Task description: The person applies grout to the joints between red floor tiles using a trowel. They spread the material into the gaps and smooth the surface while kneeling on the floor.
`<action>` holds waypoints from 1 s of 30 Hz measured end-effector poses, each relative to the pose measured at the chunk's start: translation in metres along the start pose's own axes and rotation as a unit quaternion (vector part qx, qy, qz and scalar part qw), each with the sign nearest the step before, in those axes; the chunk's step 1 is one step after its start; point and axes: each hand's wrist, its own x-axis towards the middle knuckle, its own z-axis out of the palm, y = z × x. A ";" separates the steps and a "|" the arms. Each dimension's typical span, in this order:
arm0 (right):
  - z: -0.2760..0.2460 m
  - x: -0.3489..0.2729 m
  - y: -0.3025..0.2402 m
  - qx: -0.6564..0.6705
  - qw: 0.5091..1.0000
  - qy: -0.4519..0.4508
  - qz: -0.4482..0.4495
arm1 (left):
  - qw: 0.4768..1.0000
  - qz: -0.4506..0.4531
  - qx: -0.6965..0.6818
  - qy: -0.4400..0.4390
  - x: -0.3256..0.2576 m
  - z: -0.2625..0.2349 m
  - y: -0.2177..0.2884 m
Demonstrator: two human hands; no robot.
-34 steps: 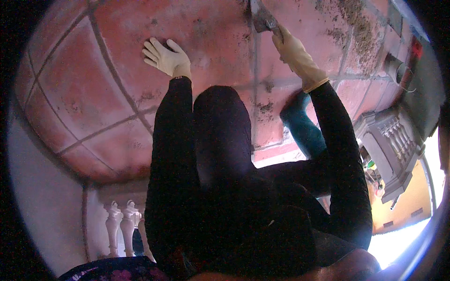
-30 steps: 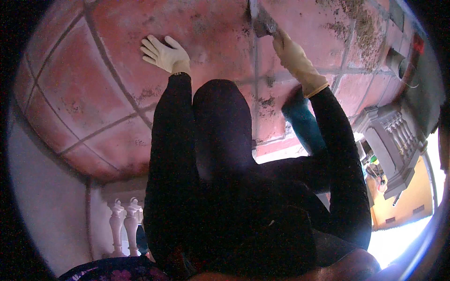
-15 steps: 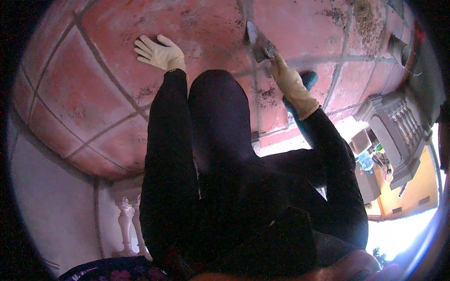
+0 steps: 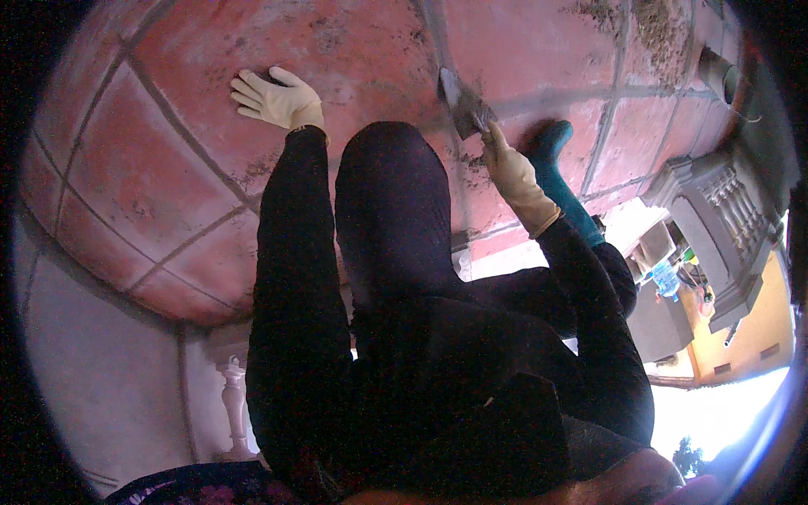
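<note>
My left hand (image 4: 278, 99), in a pale cream glove, lies with its fingers spread on the reddish floor tiles (image 4: 362, 59). My right hand (image 4: 515, 177), gloved the same way, is closed round the handle of a scraper (image 4: 465, 105) with a wide, grey, dirty metal blade. The handle itself is mostly hidden in my fist. The blade lies over a dark grout line between tiles, its far edge pointing up and left. Dark specks of dirt (image 4: 480, 172) sit on the tile beside the blade.
My dark-clad knee (image 4: 394, 185) rises between my arms, and my foot in a teal sock (image 4: 554, 139) rests beyond my right hand. A heap of brown debris (image 4: 661, 34) lies at the upper right, near a pipe opening (image 4: 717, 76). A balustrade (image 4: 715, 219) stands at the right.
The scraper and my right hand have drawn back slightly toward me. My left hand has shifted a little left, and more of the teal-socked foot shows.
</note>
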 end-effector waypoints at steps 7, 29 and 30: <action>0.026 -0.026 0.012 0.027 1.000 0.004 0.000 | 1.000 0.011 0.008 0.010 -0.001 0.001 -0.001; 0.184 -0.080 0.067 0.162 0.981 -0.024 -0.105 | 0.999 0.026 0.025 0.028 -0.003 0.002 -0.002; 0.188 -0.073 0.073 0.137 0.983 -0.041 -0.117 | 0.999 0.023 0.024 0.026 -0.003 0.001 -0.002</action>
